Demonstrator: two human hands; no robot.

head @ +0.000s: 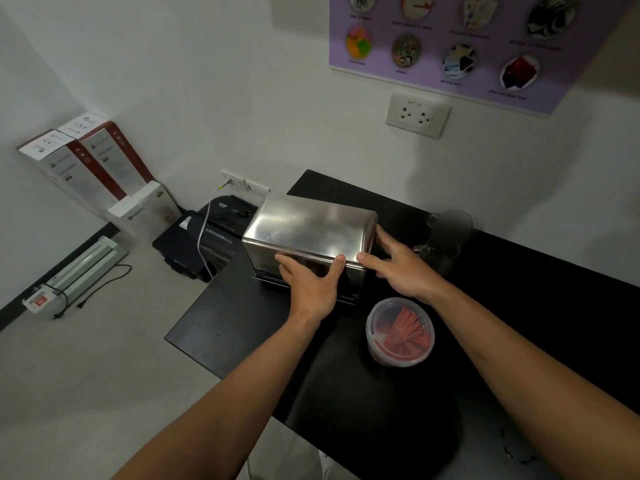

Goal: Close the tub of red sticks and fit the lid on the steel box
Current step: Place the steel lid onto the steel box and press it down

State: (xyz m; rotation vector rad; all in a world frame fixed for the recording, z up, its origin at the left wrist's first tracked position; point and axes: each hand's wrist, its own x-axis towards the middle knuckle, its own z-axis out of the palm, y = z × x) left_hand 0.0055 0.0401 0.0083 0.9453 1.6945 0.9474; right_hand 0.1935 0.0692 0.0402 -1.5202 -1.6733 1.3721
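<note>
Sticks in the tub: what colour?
Red, seen through the clear lid of the tub; sticks show best in the head view.

Steel box [308,233] blocks bench [519,306] centre. Tub of red sticks [400,332] sits near it at 5 o'clock, narrow gap between. Dark glass items [446,237] crowd 3 o'clock, close to the wall. Open bench at 6 and 4 o'clock.
</note>
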